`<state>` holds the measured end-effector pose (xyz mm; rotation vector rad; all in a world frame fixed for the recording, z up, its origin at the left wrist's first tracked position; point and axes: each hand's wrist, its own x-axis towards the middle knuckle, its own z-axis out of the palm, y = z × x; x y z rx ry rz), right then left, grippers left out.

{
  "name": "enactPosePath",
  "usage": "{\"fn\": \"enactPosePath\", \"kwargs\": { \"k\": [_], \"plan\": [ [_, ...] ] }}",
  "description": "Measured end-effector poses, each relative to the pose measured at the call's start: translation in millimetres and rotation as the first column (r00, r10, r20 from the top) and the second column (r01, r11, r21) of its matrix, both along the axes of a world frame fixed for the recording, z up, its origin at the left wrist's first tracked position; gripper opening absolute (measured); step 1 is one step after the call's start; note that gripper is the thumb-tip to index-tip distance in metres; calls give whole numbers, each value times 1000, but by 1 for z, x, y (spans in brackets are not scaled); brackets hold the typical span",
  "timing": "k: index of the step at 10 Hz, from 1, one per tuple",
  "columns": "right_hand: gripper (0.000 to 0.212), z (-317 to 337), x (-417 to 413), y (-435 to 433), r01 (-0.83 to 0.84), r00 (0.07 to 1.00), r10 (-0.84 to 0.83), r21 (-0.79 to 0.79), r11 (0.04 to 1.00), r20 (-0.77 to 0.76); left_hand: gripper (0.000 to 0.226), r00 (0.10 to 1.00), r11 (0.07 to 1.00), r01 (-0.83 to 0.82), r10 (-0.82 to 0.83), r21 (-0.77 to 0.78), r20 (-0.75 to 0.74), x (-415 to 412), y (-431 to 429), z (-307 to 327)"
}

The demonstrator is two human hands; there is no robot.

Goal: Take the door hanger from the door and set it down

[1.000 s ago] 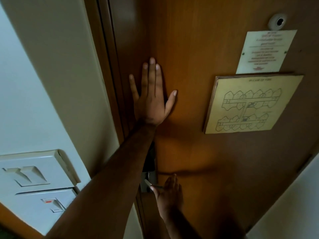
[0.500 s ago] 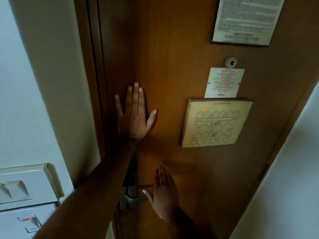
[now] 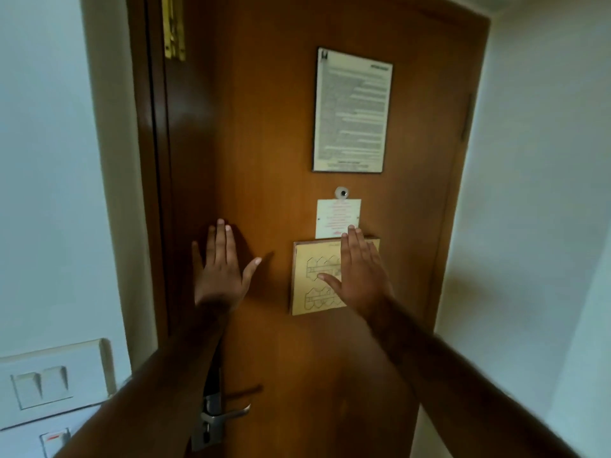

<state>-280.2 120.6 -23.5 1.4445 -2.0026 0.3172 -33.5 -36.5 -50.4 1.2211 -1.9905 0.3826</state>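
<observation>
I am looking at a brown wooden door (image 3: 264, 160) from close up. My left hand (image 3: 220, 276) lies flat on the door near its left edge, with the fingers spread wide. It holds nothing. My right hand (image 3: 358, 279) is open too, with the fingers apart, and it is up in front of the yellow floor map sign (image 3: 305, 285). I cannot tell if it is touching the sign or is just in front of it. It holds nothing too.

I cannot see a door hanger anywhere. The door handle (image 3: 228, 414) is down low, by my left arm, and nothing hangs on it. Higher up on the door are a framed paper with lots of small words (image 3: 352, 110), a little peephole (image 3: 341, 193) and a small white card (image 3: 337, 216). None of these looks like a hanger to me. At the top left there is something shiny and gold (image 3: 173, 28) by the door edge. I cannot tell what it is.

So I think the job has not really begun. I have no hanger in my grip, and nothing has been set down. I think the hanger may be on the other side of the door, but that is only a guess. What is left is all of it: find the hanger, take it off, and put it down somewhere.
</observation>
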Motion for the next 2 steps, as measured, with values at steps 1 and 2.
{"fn": "enactPosePath", "kwargs": {
  "k": [1, 2],
  "plan": [
    [100, 33, -11, 24, 34, 999, -34, -48, 998, -10, 104, 996, 995, 79, -77, -56, 37, -10, 29, 32],
    [94, 56, -20, 41, 26, 999, -30, -109, 994, -37, 105, 985, 983, 153, -143, -102, 94, -21, 51, 62]
  ]
}}
